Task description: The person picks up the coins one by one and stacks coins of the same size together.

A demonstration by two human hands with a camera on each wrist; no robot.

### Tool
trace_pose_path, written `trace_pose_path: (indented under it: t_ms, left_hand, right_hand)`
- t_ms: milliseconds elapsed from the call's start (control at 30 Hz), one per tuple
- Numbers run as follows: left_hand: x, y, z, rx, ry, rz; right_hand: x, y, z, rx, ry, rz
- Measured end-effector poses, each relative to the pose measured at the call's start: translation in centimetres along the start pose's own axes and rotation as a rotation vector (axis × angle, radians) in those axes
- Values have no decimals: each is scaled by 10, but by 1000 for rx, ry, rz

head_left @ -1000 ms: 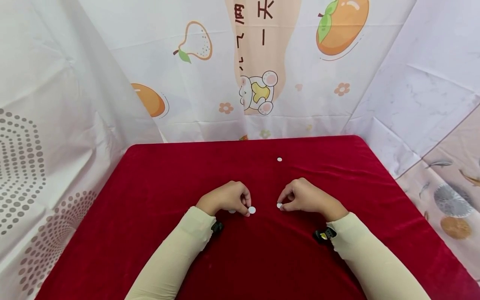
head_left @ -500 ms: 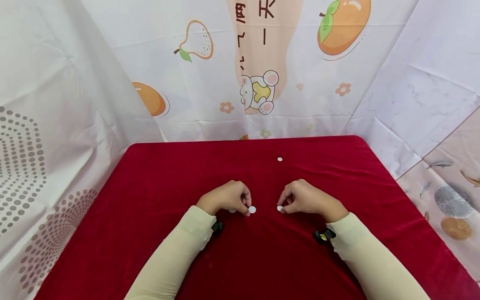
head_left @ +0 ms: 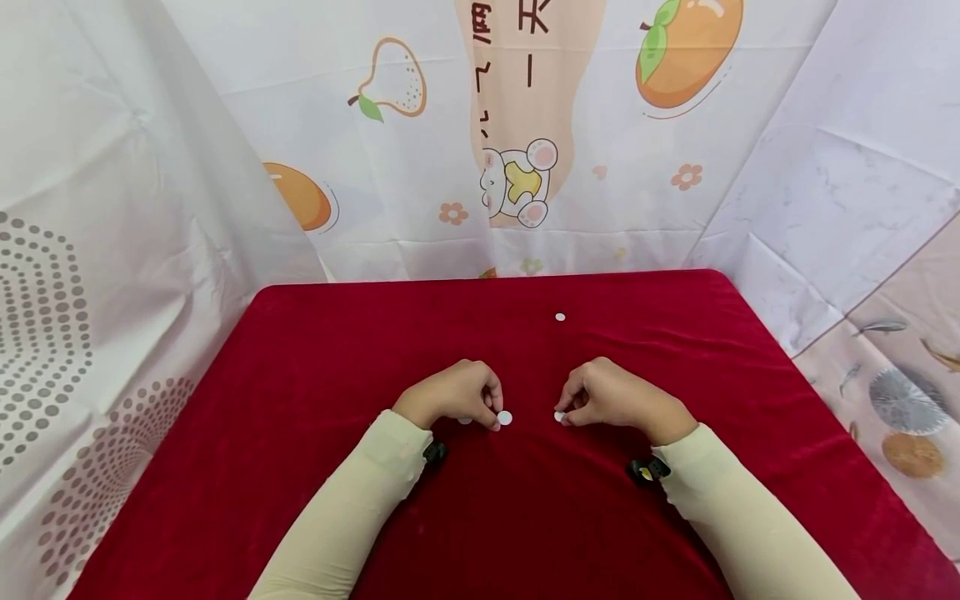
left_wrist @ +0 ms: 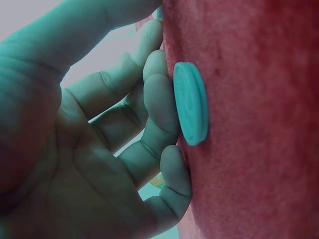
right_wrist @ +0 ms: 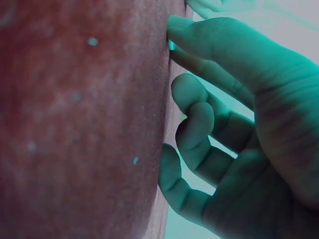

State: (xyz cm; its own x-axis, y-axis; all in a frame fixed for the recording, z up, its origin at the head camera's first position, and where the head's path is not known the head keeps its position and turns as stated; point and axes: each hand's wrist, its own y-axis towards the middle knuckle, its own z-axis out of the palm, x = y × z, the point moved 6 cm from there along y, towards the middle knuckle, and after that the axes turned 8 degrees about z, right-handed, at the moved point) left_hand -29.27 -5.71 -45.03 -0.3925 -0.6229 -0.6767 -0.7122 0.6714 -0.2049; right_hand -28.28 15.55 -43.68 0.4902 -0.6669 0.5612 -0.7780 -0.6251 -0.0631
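My left hand [head_left: 457, 396] pinches the edge of a white disc [head_left: 505, 418] between thumb and forefinger, low over the red cloth. Under that palm lies another white disc [left_wrist: 191, 104], thick with a raised rim; from the head it shows only as a sliver below the hand. Facing it, my right hand [head_left: 615, 396] holds a third, small white disc [head_left: 559, 416] at its thumb and forefinger tips. In the right wrist view just a thin edge of this disc [right_wrist: 172, 45] shows between those fingers. The other fingers of both hands are bent, close to the cloth.
One more small white disc [head_left: 560, 317] lies toward the back of the table [head_left: 360, 333], beyond the right hand. Red velvet covers the table, with folds at the right. Printed curtains [head_left: 420, 183] hang behind and along both sides.
The disc at my right fingertips has shifted slightly toward me since the first frame, and now sits a little lower between thumb and forefinger. My left hand stays where it was.
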Motion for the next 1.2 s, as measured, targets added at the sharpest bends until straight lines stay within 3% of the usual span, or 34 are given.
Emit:
trace_pose_path:
  t_ms: [767, 1200]
  left_hand:
    - [-1, 0, 0, -1, 3, 4]
    - [1, 0, -1, 4, 13, 9]
  right_hand:
    - [2, -1, 0, 19, -24, -14]
    - [-9, -1, 2, 66, 36, 72]
